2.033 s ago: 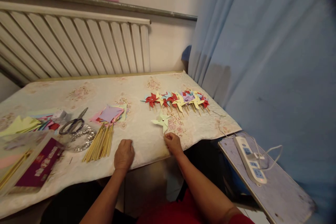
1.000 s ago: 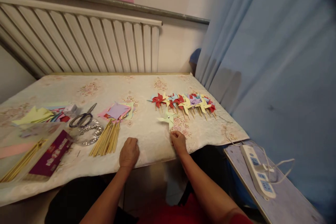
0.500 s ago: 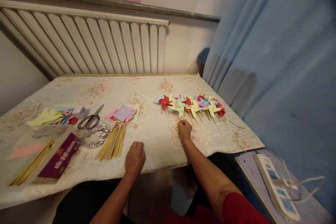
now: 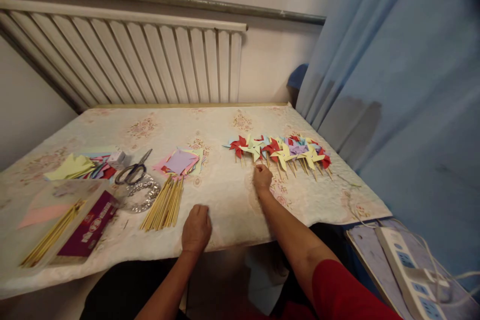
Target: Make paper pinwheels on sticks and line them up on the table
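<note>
My right hand point(image 4: 263, 178) pinches the stick of a pale yellow-green paper pinwheel point(image 4: 253, 147), at the near left of a row of pinwheels point(image 4: 298, 149) in red, yellow, purple and blue. The pinwheels lie with their sticks toward me. My left hand point(image 4: 197, 229) rests with curled fingers near the table's front edge, with nothing visible in it. To its left is a fan of thin wooden sticks point(image 4: 165, 205). Beyond those sits a stack of coloured paper squares point(image 4: 180, 161), purple on top.
On the cloth-covered table point(image 4: 232, 200) are scissors point(image 4: 134, 169), a clear dish of shiny small pieces point(image 4: 142, 196), a small white box point(image 4: 117, 159), coloured paper point(image 4: 73, 167) and a purple-and-clear box point(image 4: 88, 227) with more sticks. A power strip point(image 4: 408, 272) lies at right, beside a blue curtain point(image 4: 408, 90).
My right hand has shifted the pale yellow-green pinwheel slightly up and left, closer beside the red one. My left hand stays about where it was. The whole view has shifted a little.
</note>
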The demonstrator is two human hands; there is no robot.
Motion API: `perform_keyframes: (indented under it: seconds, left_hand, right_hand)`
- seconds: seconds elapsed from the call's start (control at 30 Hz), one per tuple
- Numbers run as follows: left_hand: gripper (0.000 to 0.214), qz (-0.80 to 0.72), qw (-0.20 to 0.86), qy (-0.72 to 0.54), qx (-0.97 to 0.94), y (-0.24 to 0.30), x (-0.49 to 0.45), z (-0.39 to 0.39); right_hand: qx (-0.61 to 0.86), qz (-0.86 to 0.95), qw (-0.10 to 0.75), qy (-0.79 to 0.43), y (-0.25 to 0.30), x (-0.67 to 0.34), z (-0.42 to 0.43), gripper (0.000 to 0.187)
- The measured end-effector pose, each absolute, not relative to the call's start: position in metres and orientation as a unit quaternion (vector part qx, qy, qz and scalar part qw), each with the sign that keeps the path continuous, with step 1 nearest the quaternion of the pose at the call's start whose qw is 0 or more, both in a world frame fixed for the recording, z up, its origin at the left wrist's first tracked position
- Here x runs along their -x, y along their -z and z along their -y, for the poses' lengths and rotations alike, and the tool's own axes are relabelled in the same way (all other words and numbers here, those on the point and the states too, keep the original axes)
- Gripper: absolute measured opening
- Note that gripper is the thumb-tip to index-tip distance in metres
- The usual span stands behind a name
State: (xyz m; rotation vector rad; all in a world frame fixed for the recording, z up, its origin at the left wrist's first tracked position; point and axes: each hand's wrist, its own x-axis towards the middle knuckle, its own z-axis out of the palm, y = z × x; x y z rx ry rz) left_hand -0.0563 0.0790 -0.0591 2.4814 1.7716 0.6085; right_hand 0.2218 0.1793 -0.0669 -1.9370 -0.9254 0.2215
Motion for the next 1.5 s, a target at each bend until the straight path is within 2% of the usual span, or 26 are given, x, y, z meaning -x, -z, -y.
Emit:
perform_keyframes:
  seconds: [0.63,1.5]
  left_hand:
    - [0.017,-0.573,0.024,-0.198,-0.795,0.06,0.056,-0.078]
    - [0.015,-0.58,0.029,-0.189,-0.792,0.057,0.055,-0.078]
  right_hand:
    - [0.837,0.368,0.392,-0.104,0.059,-0.214,-0.198,0.027]
    - [0.844,0.403,0.349,-0.062,0.063,-0.209,-0.2,0.022]
